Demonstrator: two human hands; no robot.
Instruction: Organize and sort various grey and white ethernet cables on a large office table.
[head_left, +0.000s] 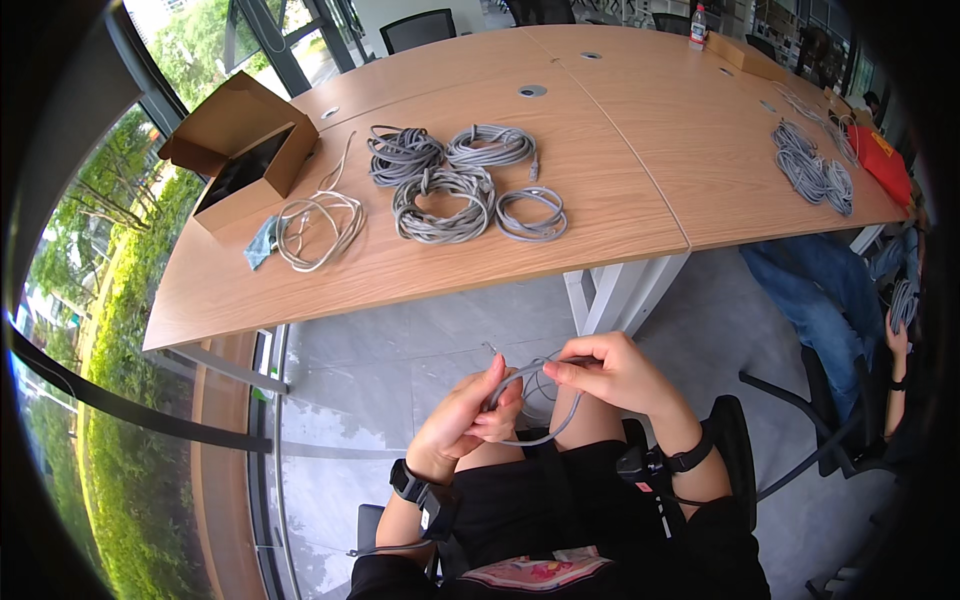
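A grey cable (564, 424) hangs in a partial loop between my two hands, above my lap. My left hand (480, 409) is closed around the gathered strands, thumb on top. Fingers and thumb of my right hand (604, 371) pinch the same cable at the right side of the loop. One thin end with a small plug (490, 347) sticks out past my left hand. On the table in front of me lie several coiled grey cables, among them a thick coil (442, 206), a small coil (532, 215) and a coil with a plug (491, 145).
The wooden table (600, 210) spans the view ahead. At its left stand an open cardboard box (292, 154), a whitish cable coil (352, 232) and a blue cloth (261, 244). Farther right are more grey cables (799, 161) and a red bag (877, 169). A seated person (817, 300) holds cable at the right.
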